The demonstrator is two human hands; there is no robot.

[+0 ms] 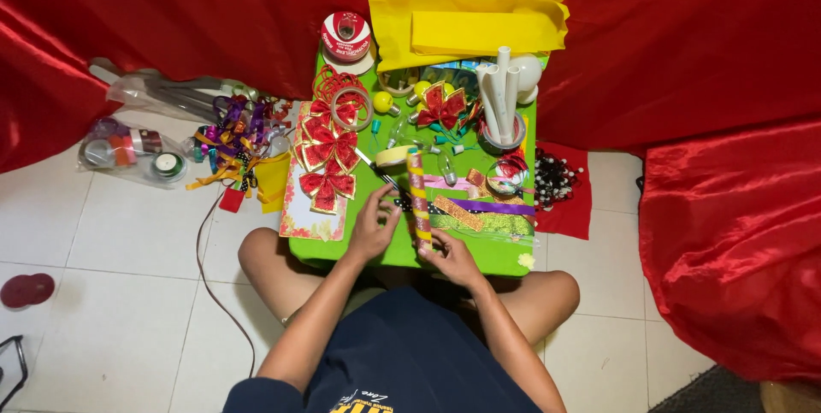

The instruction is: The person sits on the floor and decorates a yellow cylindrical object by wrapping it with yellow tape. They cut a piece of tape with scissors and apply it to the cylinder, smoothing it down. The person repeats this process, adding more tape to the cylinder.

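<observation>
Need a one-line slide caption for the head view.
Seated person at a small green table: right hand holds a ribbon-wrapped tube, left hand touches a dotted ribbon, beside red bows.

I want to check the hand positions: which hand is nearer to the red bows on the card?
Left. The left hand is just right of the red bows on the card, near its lower corner. The right hand is farther right, at the bottom end of the striped tube.
</observation>
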